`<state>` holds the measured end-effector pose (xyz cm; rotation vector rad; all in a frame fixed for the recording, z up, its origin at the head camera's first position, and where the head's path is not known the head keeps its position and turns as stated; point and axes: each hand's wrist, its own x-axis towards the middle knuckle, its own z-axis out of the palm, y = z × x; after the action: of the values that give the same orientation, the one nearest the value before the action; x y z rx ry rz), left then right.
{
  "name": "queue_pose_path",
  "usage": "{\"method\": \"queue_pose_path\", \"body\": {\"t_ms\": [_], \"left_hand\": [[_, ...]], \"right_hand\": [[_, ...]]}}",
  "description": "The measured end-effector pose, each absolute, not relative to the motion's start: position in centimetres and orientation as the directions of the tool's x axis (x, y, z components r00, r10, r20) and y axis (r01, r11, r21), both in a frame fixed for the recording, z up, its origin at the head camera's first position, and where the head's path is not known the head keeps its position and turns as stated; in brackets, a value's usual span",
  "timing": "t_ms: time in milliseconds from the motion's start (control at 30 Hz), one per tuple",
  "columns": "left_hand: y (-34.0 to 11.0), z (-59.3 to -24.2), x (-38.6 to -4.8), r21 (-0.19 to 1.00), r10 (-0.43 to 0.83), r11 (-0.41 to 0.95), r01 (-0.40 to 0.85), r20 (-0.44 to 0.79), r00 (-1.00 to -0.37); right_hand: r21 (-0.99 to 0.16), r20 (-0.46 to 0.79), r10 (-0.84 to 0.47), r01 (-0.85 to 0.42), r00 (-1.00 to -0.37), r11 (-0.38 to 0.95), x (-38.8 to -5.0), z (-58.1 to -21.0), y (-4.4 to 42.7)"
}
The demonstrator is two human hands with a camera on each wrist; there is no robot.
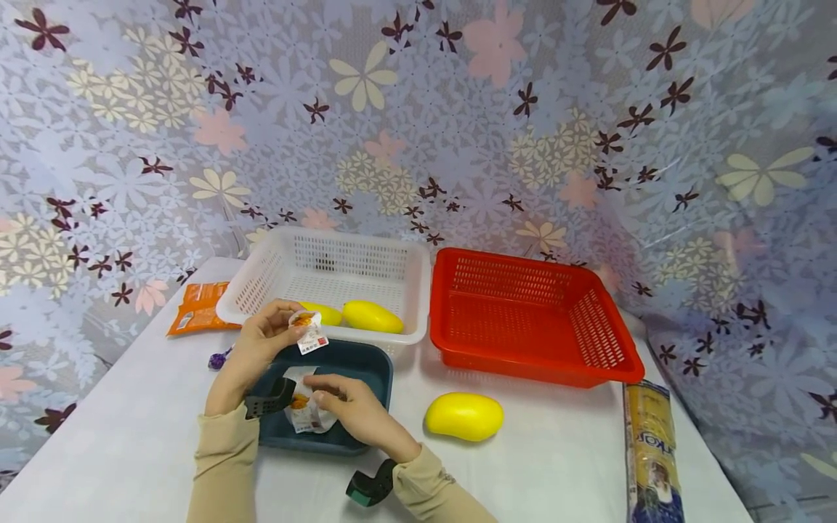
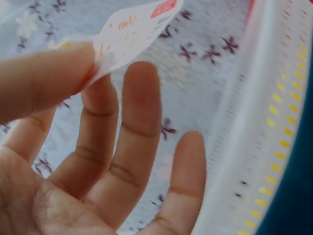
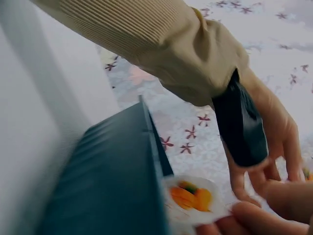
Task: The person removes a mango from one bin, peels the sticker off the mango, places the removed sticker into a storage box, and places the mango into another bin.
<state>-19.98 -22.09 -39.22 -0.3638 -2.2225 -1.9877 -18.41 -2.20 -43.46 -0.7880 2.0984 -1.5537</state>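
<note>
My left hand pinches a thin white printed label between thumb and index finger, with an orange picture and a small red square on it. In the left wrist view the label curves slightly, and the other fingers stand apart from it. Below it is a dark teal basket holding white labels; how many cannot be told. My right hand reaches over the basket's right side. Its thumb and fingers pinch a white label with orange fruit pictured on it.
A white basket behind holds yellow mangoes. Beside it stands a red basket. Another yellow mango lies on the white table. An orange packet lies at left, a yellow-and-blue packet at right.
</note>
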Motion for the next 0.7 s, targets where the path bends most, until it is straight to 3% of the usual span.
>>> {"method": "queue_pose_path", "body": {"t_ms": [200,333,500,700], "left_hand": [[-21.5,-37.7,-18.9,0.932,0.079,0.051,0.358,0.353,-0.932],[-20.6,-37.2,-18.6,0.907,0.129,0.063,0.417,0.407,-0.904],[-19.4,-36.9,-18.6,0.894,0.15,0.147,0.424,0.404,-0.903],[-17.9,-36.6,-18.6,0.927,0.118,0.26,0.269,0.245,-0.962]], "right_hand": [[-0.996,0.079,-0.437,-0.086,-0.896,-0.003,-19.0,-42.7,-1.3],[-0.995,0.059,-0.275,-0.035,-0.96,-0.089,-19.4,-42.3,-0.7],[-0.992,0.039,-0.139,-0.022,-0.99,-0.122,-19.7,-42.0,-0.1],[-0.992,0.082,-0.093,-0.072,-0.992,-0.103,-19.8,-42.2,0.5]]}}
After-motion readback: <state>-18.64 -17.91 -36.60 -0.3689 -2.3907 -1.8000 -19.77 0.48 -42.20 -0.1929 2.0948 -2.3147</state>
